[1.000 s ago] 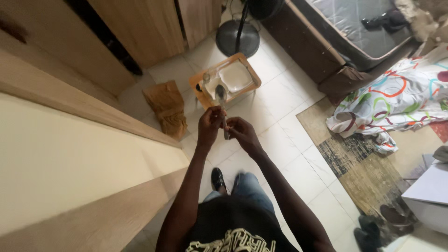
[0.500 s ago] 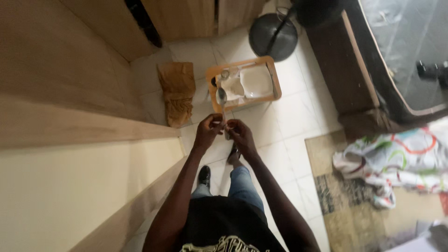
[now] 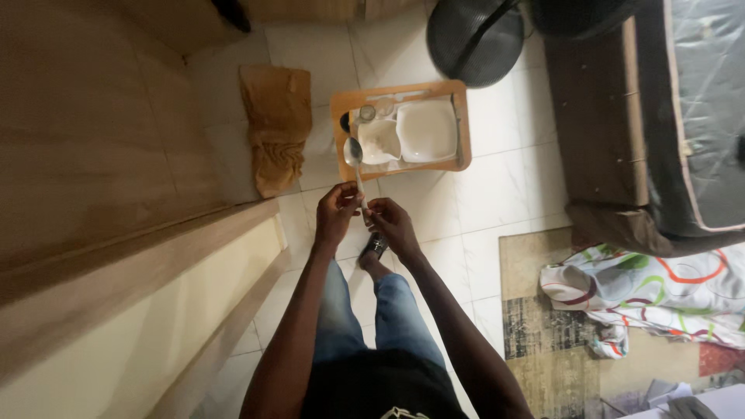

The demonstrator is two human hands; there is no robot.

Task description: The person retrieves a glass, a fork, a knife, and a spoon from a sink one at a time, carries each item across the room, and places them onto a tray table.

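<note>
I see a silver spoon (image 3: pixel 354 155) above a light wooden tray (image 3: pixel 462 124) of white dishes (image 3: pixel 425 130). The floor (image 3: pixel 497 186) is pale cream tile, the crumpled cloth (image 3: pixel 273 128) mustard-brown, and the sheet (image 3: pixel 660 291) white with red, green, possibly teal loops.

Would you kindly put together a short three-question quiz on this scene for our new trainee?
1. True or false: both hands grip the spoon by its handle.
2. What lies on the floor to the left of the wooden tray? A) a brown cloth B) a white plate C) a black shoe
3. Fill in: the tray holds two white ____ and small jars.

Key:
1. True: the left hand and right hand meet at the handle, with the bowl end up.
2. A, the brown cloth.
3. dishes.
</note>
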